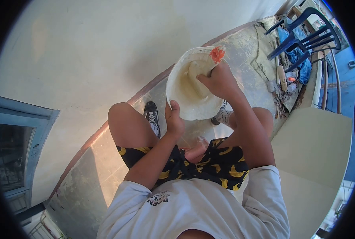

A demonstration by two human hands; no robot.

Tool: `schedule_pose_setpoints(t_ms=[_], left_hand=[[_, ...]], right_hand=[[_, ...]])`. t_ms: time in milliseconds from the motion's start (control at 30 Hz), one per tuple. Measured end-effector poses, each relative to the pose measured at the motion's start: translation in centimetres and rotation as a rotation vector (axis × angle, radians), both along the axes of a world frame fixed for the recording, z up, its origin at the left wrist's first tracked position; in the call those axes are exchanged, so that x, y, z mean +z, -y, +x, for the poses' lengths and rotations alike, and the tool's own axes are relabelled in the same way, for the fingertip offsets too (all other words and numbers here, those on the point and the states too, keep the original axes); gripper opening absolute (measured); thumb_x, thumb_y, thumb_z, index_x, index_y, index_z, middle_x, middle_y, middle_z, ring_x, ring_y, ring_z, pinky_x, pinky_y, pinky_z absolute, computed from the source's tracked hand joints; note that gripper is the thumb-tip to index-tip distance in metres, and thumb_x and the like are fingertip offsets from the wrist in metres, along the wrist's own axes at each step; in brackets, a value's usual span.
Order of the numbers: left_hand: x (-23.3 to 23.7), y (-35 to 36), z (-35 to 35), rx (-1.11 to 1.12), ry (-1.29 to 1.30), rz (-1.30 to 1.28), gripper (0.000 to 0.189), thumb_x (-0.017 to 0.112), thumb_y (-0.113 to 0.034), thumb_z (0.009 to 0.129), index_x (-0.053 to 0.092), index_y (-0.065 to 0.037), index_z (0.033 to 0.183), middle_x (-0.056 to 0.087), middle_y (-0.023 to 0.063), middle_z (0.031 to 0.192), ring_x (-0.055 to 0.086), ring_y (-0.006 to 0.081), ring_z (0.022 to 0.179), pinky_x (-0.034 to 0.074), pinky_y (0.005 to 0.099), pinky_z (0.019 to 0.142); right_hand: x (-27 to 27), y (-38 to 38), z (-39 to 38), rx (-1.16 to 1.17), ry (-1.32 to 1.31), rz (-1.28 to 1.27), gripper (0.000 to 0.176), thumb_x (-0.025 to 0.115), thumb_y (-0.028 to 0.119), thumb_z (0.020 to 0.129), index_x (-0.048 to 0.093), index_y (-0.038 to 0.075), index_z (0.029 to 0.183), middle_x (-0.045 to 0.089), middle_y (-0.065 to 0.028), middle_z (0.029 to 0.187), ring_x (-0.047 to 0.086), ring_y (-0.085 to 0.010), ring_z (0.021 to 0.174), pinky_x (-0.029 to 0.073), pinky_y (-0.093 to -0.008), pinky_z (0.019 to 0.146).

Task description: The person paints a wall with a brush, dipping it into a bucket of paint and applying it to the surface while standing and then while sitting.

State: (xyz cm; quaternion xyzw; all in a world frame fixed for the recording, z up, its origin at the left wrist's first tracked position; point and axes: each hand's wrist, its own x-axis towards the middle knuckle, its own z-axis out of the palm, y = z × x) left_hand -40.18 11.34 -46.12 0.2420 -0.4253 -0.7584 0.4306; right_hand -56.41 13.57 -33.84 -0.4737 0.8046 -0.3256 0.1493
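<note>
While, in the head view, the left hand (174,119) grips the white bucket (203,110) at its edge, thumb showing and the other fingers hidden, the right hand (218,81) has its fingers closed around what looks like an orange-ended tool (217,53). The bucket tilts open toward the camera, in front of the knees (121,119); a loosened left grip or hard push could slop its pale, wet-looking mixture (184,87) onto the floor (241,55).

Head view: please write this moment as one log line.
left grip: holding bucket at rim; right grip: over bucket, beside orange piece; bucket: pale material inside
</note>
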Motion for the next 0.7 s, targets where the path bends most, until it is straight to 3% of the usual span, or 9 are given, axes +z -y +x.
schedule_pose_setpoints(t_ms=[167,300,500,600,667,700], left_hand=[[0.3,-0.1,-0.2,0.026,0.023,-0.008,0.062,0.039,-0.049,0.092,0.036,0.002,0.127,0.048,0.0100,0.123,0.048,0.0178,0.113,0.037,0.0311,0.096],[-0.1,0.1,0.0,-0.004,0.030,0.002,0.060,0.037,-0.046,0.094,0.036,0.004,0.128,0.047,0.0130,0.125,0.045,0.0193,0.114,0.033,0.0309,0.098],[-0.3,0.3,0.0,-0.007,0.046,-0.027,0.061,0.039,-0.048,0.093,0.035,0.002,0.128,0.047,0.0105,0.125,0.046,0.0193,0.115,0.036,0.0312,0.097],[0.0,0.3,-0.7,0.063,-0.023,0.022,0.061,0.039,-0.048,0.093,0.036,0.002,0.128,0.048,0.0106,0.125,0.047,0.0192,0.114,0.036,0.0315,0.097],[-0.3,1.0,-0.8,0.055,-0.013,0.032,0.061,0.039,-0.048,0.093,0.036,0.001,0.128,0.048,0.0105,0.125,0.047,0.0196,0.114,0.036,0.0318,0.097],[-0.6,0.5,-0.1,0.035,0.026,0.074,0.060,0.039,-0.048,0.093,0.035,0.001,0.129,0.048,0.0105,0.125,0.047,0.0199,0.115,0.037,0.0321,0.097]], right_hand=[[0.4,-0.1,0.3,-0.030,0.010,0.141,0.033,0.065,0.022,0.071,0.058,-0.009,0.064,0.057,-0.0221,0.061,0.058,-0.0341,0.057,0.047,-0.0397,0.057],[0.3,-0.1,0.5,-0.034,0.036,0.139,0.033,0.065,0.022,0.071,0.058,-0.009,0.064,0.057,-0.0222,0.061,0.058,-0.0341,0.058,0.047,-0.0401,0.058],[-0.8,-0.4,0.3,-0.035,0.010,0.126,0.033,0.065,0.023,0.071,0.059,-0.009,0.064,0.057,-0.0224,0.060,0.058,-0.0343,0.056,0.047,-0.0391,0.057],[0.1,-0.7,-0.2,-0.033,-0.014,0.001,0.028,0.066,0.020,0.073,0.062,-0.008,0.074,0.060,-0.0196,0.065,0.061,-0.0299,0.061,0.048,-0.0361,0.060],[0.9,-2.1,0.8,-0.025,0.157,-0.140,0.029,0.067,0.015,0.075,0.062,-0.002,0.098,0.065,-0.0128,0.077,0.063,-0.0183,0.070,0.048,-0.0294,0.064],[0.7,-3.0,1.5,-0.020,0.160,-0.128,0.029,0.067,0.015,0.075,0.062,-0.002,0.098,0.065,-0.0128,0.077,0.063,-0.0183,0.070,0.048,-0.0294,0.064]])
